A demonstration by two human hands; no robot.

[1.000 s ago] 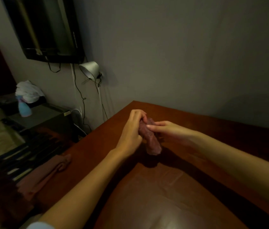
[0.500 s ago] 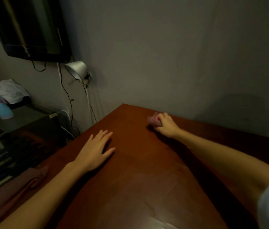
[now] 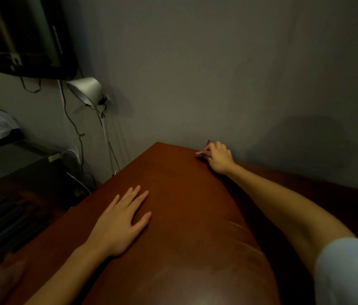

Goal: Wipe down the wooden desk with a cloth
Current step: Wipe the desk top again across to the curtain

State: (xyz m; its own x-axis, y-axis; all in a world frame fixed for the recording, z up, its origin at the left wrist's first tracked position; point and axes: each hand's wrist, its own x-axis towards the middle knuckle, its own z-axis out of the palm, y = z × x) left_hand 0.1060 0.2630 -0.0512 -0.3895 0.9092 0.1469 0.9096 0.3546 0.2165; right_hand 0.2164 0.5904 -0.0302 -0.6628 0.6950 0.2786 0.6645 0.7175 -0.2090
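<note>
Because the small pinkish bunched cloth (image 3: 202, 153) is being pinched in the curled fingers of the right hand (image 3: 218, 158) at the far edge of the glossy reddish-brown wooden desk (image 3: 184, 194), just beside the grey wall (image 3: 217, 73), it is judged to be at risk of being dropped behind the desk if pushed on. Little surface is likely being covered by so tight a wad. The left hand (image 3: 121, 221) is being rested flat, fingers spread, holding nothing. Only a crumpled tip of cloth is being shown.
</note>
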